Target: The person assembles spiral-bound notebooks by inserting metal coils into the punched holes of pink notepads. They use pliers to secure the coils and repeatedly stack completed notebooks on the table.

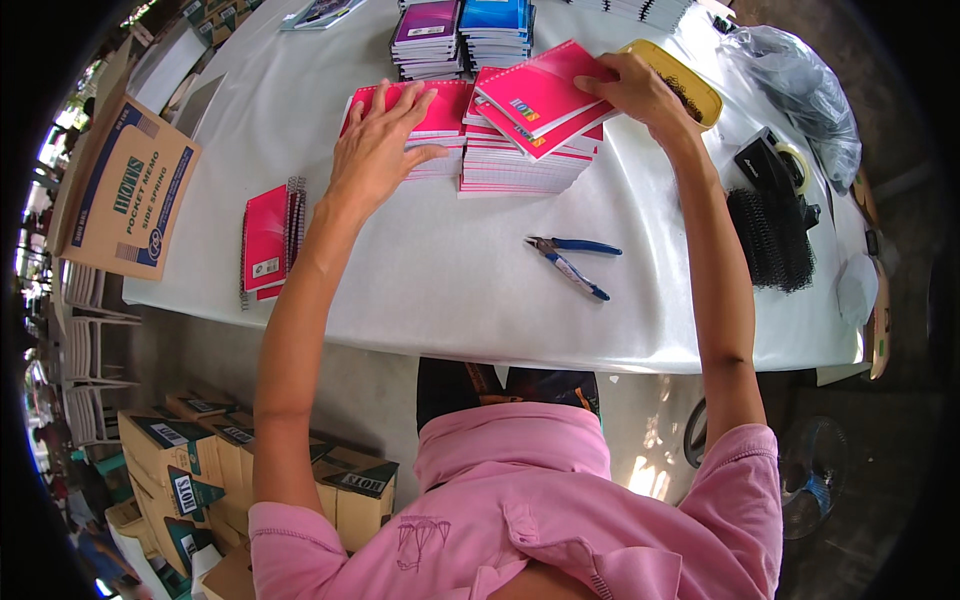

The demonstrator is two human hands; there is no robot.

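Two stacks of pink pocket notebooks stand side by side at the middle of the table. On top of the left stack (445,108) lies my left hand (385,140), its fingers spread. My right hand (645,95) pinches the right edge of a pink notebook (545,85) with a row of punched holes along its top edge. That notebook is tilted over the right stack (525,170), above another skewed pink notebook. Nearer to me are cutting pliers (575,262) with blue handles, their jaws apart. Pink spiral-bound notebooks (266,235) lie to the left of my left forearm.
Purple notebooks (427,25) and blue notebooks (497,20) are piled behind. A yellow tray (712,105) of small dark coils sits beside my right hand. Farther right are a tape dispenser (765,160), black binding coils (770,240) and a plastic bag (800,90). A carton (130,190) stands left.
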